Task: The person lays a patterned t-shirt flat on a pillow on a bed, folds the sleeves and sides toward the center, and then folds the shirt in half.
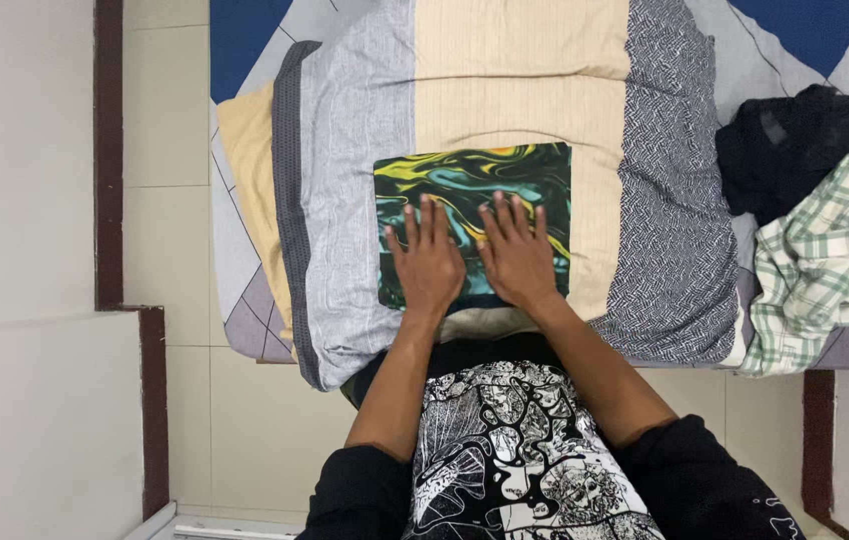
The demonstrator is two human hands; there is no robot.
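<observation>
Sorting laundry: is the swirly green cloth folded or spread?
Folded: the swirly green cloth is a compact rectangle under the left hand and right hand.

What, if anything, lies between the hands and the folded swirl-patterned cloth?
Nothing visible: the left hand and right hand lie flat, palms down, directly on the folded swirl-patterned cloth, which rests on the striped bedding.
</observation>
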